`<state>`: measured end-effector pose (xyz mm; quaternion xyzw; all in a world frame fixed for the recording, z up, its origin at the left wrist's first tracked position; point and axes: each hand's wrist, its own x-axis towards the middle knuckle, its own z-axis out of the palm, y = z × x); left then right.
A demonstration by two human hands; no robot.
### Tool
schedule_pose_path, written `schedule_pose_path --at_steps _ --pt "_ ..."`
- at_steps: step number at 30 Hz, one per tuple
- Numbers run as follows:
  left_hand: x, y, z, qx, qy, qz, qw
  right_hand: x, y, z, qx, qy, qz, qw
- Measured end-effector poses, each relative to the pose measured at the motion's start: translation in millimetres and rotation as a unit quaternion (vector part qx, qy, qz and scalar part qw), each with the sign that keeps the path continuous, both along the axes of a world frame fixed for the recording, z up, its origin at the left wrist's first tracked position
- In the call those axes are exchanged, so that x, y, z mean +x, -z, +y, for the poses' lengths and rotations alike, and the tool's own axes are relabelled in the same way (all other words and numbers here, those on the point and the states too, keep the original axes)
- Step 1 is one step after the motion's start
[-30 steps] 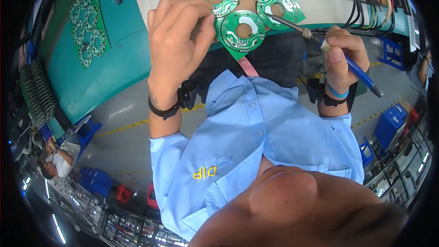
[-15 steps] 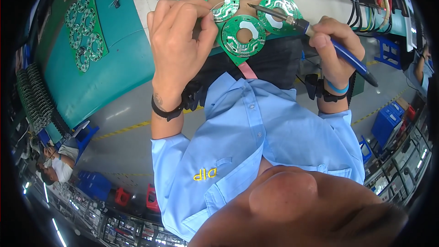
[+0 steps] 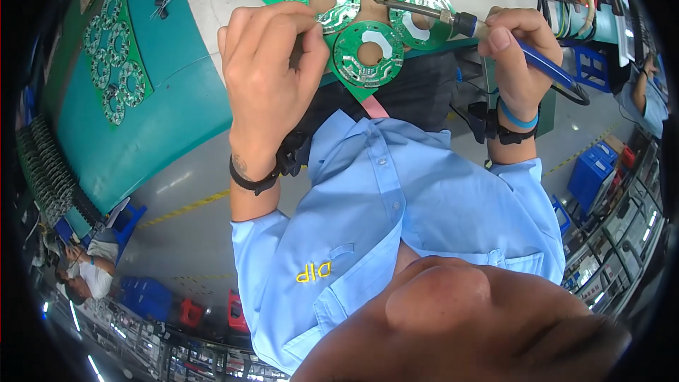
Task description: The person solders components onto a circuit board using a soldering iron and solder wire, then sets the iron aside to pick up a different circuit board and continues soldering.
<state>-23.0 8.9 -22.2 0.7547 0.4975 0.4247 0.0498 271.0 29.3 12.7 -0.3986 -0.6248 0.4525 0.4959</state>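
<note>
Upper-body dress, viewed from above: a light-blue shirt (image 3: 438, 198), open at the neck, with a front placket (image 3: 389, 182) bearing small pale buttons (image 3: 382, 160) and a stitched pocket (image 3: 522, 264) on the right breast; yellow embroidered lettering (image 3: 313, 271) marks the left breast. Both the left sleeve (image 3: 263, 244) and the right sleeve (image 3: 532, 180) end near the elbow. Left grip (image 3: 267, 64), bare, with a black wrist strap (image 3: 253, 184) carrying a dark, blocky module (image 3: 292, 153). Right grip (image 3: 525, 64), likewise bare, with a narrow blue band (image 3: 518, 119) beside a second black strap (image 3: 516, 136) and its blocky fitting (image 3: 482, 121)
</note>
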Motion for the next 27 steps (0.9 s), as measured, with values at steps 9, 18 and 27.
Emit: schedule_pose_path --at_steps 9,18,27 --pt "3 0 -13 0.000 -0.002 -0.011 1.000 19 15 -15 0.030 0.039 0.015 0.999" --pt "10 -2 -28 0.001 0.016 0.016 1.000 29 25 -33 0.024 0.049 0.020 0.998" --pt "13 -5 -30 -0.002 0.009 0.017 1.000 29 23 -30 0.016 0.028 0.027 0.999"
